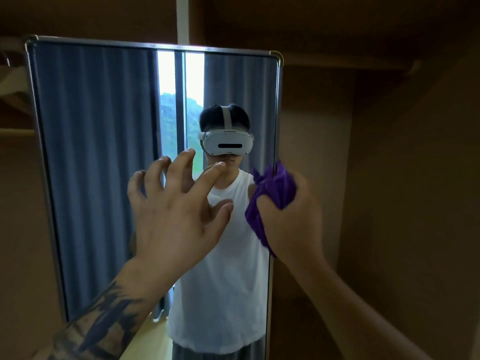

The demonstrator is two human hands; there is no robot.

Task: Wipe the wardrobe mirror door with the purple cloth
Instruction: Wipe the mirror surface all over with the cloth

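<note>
The right hand [291, 216] grips the bunched purple cloth [272, 193] at the right edge of the tall metal-framed wardrobe mirror door [104, 165], at about mid-height. The mirror's long axis runs vertically; nearly all its glass lies to the left of the cloth. The left hand [176, 203], fingers spread and holding nothing, hovers before the glass, left of the cloth; contact cannot be confirmed. It likely obstructs a leftward stroke. Open room remains above and below the cloth along that edge.
</note>
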